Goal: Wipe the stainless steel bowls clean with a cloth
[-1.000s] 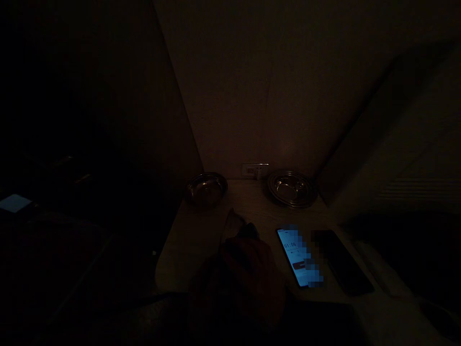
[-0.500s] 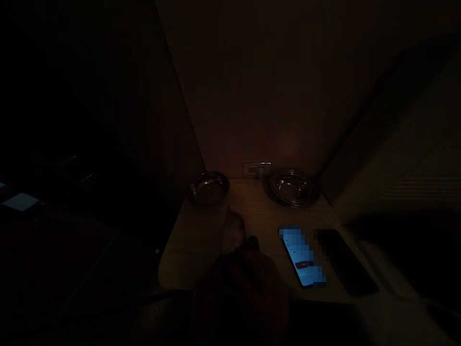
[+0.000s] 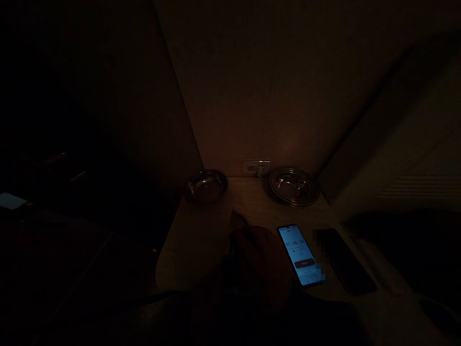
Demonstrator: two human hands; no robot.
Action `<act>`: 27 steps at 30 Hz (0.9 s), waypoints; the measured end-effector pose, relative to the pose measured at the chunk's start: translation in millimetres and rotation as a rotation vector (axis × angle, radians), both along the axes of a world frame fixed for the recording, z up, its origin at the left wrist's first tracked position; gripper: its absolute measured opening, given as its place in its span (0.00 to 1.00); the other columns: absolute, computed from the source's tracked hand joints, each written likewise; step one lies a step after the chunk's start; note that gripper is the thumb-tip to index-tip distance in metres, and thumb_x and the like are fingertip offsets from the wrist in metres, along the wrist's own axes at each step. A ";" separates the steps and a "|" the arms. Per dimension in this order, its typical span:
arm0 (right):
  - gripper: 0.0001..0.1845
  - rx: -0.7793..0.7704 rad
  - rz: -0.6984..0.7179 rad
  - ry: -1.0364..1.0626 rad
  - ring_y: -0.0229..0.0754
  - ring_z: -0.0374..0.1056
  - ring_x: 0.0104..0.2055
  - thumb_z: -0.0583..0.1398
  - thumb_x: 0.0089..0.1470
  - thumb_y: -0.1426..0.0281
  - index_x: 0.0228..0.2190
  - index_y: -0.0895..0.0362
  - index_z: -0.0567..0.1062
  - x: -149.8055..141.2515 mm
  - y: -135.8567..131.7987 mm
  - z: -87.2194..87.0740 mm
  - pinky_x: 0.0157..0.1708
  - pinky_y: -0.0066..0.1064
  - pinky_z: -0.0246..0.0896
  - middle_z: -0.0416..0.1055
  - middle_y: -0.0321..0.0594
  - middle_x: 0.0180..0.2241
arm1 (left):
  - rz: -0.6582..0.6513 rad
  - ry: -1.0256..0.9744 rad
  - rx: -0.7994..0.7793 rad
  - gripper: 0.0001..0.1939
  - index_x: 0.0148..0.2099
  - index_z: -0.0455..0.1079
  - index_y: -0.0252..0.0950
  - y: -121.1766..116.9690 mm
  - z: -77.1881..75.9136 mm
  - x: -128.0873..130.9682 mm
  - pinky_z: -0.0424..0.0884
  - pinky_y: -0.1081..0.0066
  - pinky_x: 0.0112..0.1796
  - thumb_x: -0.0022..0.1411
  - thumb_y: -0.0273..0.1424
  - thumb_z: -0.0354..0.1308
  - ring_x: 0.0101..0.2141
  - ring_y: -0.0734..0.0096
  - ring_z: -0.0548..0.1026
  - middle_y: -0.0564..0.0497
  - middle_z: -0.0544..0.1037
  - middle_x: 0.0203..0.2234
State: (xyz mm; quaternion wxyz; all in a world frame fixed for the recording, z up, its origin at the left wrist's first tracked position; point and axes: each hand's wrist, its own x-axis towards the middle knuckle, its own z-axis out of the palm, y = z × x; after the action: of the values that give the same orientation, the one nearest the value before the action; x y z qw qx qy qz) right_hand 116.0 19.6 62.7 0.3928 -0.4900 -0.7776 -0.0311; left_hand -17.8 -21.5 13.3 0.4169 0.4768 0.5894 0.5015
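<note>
The right hand (image 3: 264,264) is over the near middle of the surface (image 3: 180,250), its back turned up and its fingers bent forward and down. The left hand (image 3: 209,290) is a dim shape low beside it, on the left, with the two hands close together. It is too dark to tell whether the fingers of either hand are clamped on something, pressed together or apart. A small pointed piece (image 3: 237,220), paler than the shadow around it, shows just beyond the right hand's fingertips, nearer to the hands than to the far edge; whether it is held or rests on the surface cannot be told.

Just to the right of the right hand lies a smartphone (image 3: 297,252), face up and slanted, its lit screen reading 01:06:56 above a dark red button. Beside that, farther right, a dark flat slab (image 3: 351,262) lies at a similar slant. At the back of the surface, a shiny metal bowl (image 3: 206,190) sits at the left corner and a wide-rimmed metal dish (image 3: 293,186) at the right. Between them, low on the wall (image 3: 237,105), is a socket plate (image 3: 248,166) with a plug in its right part. Far to the left, another lit screen (image 3: 12,201) glows.
</note>
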 end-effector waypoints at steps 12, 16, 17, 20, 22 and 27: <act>0.15 -0.021 0.059 0.022 0.46 0.64 0.41 0.53 0.55 0.75 0.43 0.58 0.74 11.1 12.1 -0.3 0.36 0.37 0.63 0.71 0.46 0.40 | -0.009 0.004 0.021 0.16 0.47 0.68 0.32 -4.8 0.8 -2.2 0.71 0.63 0.41 0.63 0.38 0.52 0.40 0.67 0.73 0.47 0.73 0.43; 0.15 0.022 0.067 0.007 0.46 0.63 0.43 0.55 0.55 0.74 0.44 0.56 0.74 5.1 -2.0 3.7 0.37 0.37 0.62 0.71 0.45 0.41 | -0.003 0.003 0.016 0.16 0.46 0.70 0.32 -5.8 -0.3 -1.8 0.71 0.63 0.42 0.64 0.39 0.51 0.40 0.68 0.73 0.46 0.74 0.41; 0.15 0.017 0.072 0.004 0.47 0.63 0.43 0.56 0.55 0.74 0.44 0.56 0.74 4.4 -1.0 4.8 0.37 0.38 0.62 0.72 0.45 0.41 | -0.002 0.004 0.013 0.16 0.45 0.70 0.32 -6.3 -0.3 -2.0 0.71 0.63 0.42 0.64 0.39 0.51 0.40 0.68 0.74 0.47 0.74 0.41; 0.14 -0.012 0.074 0.010 0.47 0.63 0.40 0.55 0.54 0.75 0.42 0.58 0.75 2.8 6.1 7.2 0.35 0.39 0.61 0.72 0.46 0.40 | 0.002 0.004 0.010 0.16 0.43 0.70 0.32 -7.1 0.0 -3.1 0.71 0.64 0.41 0.63 0.40 0.51 0.39 0.68 0.74 0.47 0.75 0.40; 0.14 -0.008 0.065 0.015 0.47 0.63 0.41 0.55 0.54 0.74 0.42 0.57 0.75 0.1 5.5 7.6 0.35 0.39 0.61 0.72 0.45 0.40 | 0.008 0.001 0.010 0.16 0.44 0.70 0.32 -6.7 -0.5 -4.3 0.71 0.64 0.41 0.64 0.39 0.51 0.39 0.69 0.74 0.47 0.75 0.40; 0.13 0.030 0.100 0.039 0.46 0.62 0.42 0.56 0.54 0.75 0.41 0.56 0.75 -4.6 1.5 7.8 0.37 0.38 0.59 0.72 0.42 0.40 | 0.023 -0.015 0.003 0.16 0.47 0.69 0.32 -5.9 -4.8 -7.5 0.72 0.64 0.40 0.64 0.37 0.52 0.40 0.68 0.73 0.47 0.73 0.42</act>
State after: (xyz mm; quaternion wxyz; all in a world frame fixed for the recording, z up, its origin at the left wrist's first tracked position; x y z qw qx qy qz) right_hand 111.3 21.2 70.5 0.4163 -0.4450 -0.7928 -0.0134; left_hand -25.3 -27.4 8.4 0.4148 0.4670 0.5909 0.5106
